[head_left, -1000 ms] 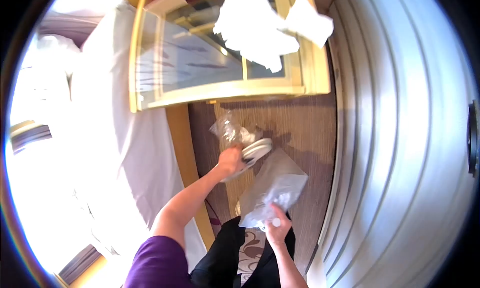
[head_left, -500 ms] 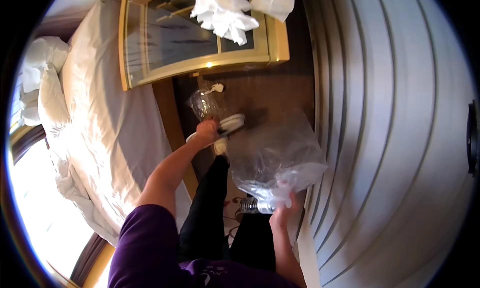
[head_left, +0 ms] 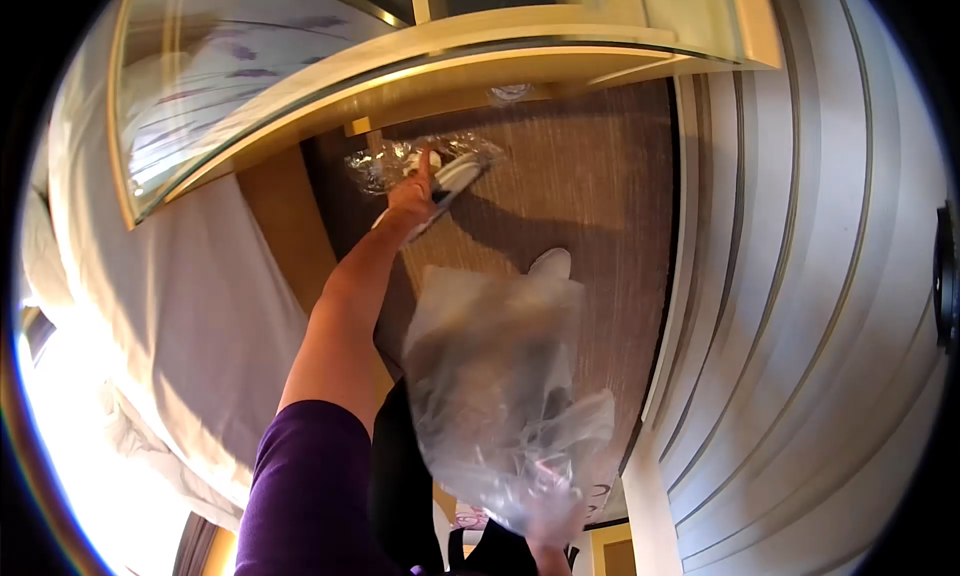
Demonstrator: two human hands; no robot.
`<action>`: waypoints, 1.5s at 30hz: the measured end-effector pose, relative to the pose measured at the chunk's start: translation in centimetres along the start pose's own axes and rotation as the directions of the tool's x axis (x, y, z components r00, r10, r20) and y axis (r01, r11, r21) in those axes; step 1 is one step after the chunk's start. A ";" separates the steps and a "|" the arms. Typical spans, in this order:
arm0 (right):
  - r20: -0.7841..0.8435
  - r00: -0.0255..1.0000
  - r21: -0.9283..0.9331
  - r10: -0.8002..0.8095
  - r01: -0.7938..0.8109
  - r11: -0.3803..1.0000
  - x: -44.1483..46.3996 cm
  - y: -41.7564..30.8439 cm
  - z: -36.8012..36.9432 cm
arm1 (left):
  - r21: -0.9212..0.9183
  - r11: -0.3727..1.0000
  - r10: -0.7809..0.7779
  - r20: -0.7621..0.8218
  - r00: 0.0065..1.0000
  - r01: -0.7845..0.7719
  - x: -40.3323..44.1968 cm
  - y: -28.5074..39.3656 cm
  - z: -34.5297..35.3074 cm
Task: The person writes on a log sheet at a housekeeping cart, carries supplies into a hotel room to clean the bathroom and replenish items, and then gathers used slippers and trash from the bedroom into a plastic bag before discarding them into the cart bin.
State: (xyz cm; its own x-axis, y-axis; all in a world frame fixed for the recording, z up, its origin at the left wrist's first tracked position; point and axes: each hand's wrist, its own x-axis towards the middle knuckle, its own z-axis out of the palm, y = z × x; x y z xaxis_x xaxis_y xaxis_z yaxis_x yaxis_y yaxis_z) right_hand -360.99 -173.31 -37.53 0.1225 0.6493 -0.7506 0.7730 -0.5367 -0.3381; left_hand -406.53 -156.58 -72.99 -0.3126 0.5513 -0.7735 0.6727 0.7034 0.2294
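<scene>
Near the glass-fronted cabinet, my left hand (head_left: 408, 193) reaches low over the floor, with a finger stretched forward. It is closed around what look like white slippers (head_left: 460, 176), which show on both sides of the hand. Crinkled clear plastic wrapping (head_left: 375, 166) lies at its fingertips, beside a small pale item partly covered by the finger. Lower down, my right hand (head_left: 555, 516), blurred, grips a large translucent plastic bag (head_left: 490, 376) that hangs in front of my legs. What the bag contains cannot be made out.
A wooden cabinet with a glass top (head_left: 430, 51) juts across the front. A clear round object (head_left: 510, 92) lies beneath its edge. The bed (head_left: 240, 266) stands on the left, and a ribbed pale wall (head_left: 790, 276) on the right. My foot in a white shoe (head_left: 551, 264) is on the wood floor.
My view has moved closer to the cabinet. My left hand has moved forward to the wrapping on the floor. The bag has swung before my legs; the bottle by my right hand no longer shows.
</scene>
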 end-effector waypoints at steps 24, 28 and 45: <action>0.064 0.997 0.761 0.041 -0.075 0.645 1.0 -3.2 4.2 | -0.038 0.990 0.139 0.069 0.988 -0.136 -12.7 1.8 -1.4; -0.068 0.998 0.811 0.007 0.051 0.583 0.0 -8.8 1.6 | -0.129 0.991 -0.032 -0.009 0.999 0.031 -24.1 3.8 -10.6; -0.477 0.468 -0.138 -0.744 0.796 0.590 3.8 -31.3 -22.8 | 0.110 0.880 0.449 -0.511 0.733 -0.462 -43.1 24.5 -40.7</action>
State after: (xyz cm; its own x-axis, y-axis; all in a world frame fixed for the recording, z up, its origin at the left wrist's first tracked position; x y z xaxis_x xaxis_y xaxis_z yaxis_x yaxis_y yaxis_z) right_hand -370.57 -141.76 -16.88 -0.2206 0.9603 0.1706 0.6390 0.2744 -0.7186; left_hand -403.93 -144.86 -9.98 -0.2695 0.9492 -0.1626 0.8101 0.3148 0.4947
